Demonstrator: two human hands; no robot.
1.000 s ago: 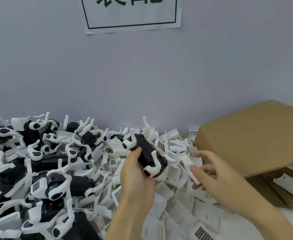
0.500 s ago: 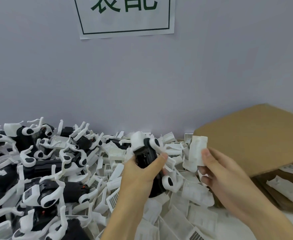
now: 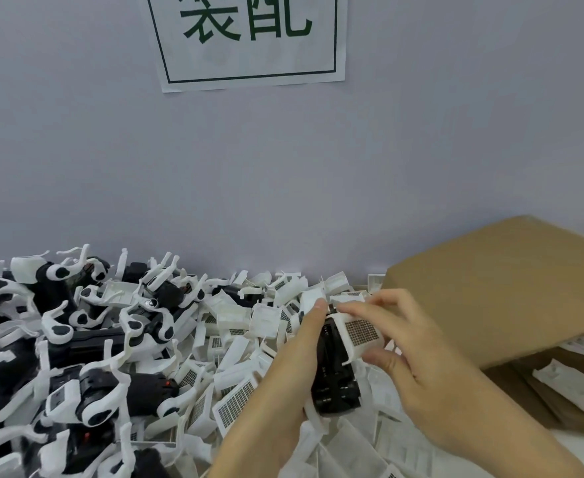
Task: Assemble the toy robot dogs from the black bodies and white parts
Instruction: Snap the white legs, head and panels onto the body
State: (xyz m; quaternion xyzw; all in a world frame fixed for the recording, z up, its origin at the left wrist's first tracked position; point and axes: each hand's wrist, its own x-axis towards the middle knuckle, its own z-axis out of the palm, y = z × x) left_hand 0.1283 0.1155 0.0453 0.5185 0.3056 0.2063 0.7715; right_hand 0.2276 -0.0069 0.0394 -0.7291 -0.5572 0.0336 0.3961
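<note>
Item 1: black body [image 3: 333,374], a long dark toy-dog chassis, held above the parts heap at centre right, its length running away from the camera. White leg pieces show at its lower left edge.

Item 2: left hand [image 3: 292,377], wrapped along the body's left side, thumb tip up at the far end; firm hold on the body.

Item 3: white part [image 3: 361,334], a shell with a dark grid panel, sitting on the far right end of the body. Whether it is fully seated cannot be told.

Item 4: right hand [image 3: 418,360], fingers curled over the white part from above and thumb under its near edge, pinching it against the body.

Item 5: heap of loose white parts [image 3: 235,401], many with grid panels, spread under and around both hands.

Item 6: pile of toy dogs [image 3: 87,339], black with white legs, at left.

Item 7: cardboard box [image 3: 511,288], brown, at right, just beside the right hand.

Item 8: paper sign [image 3: 249,39], green characters in a green frame, on the wall above.
</note>
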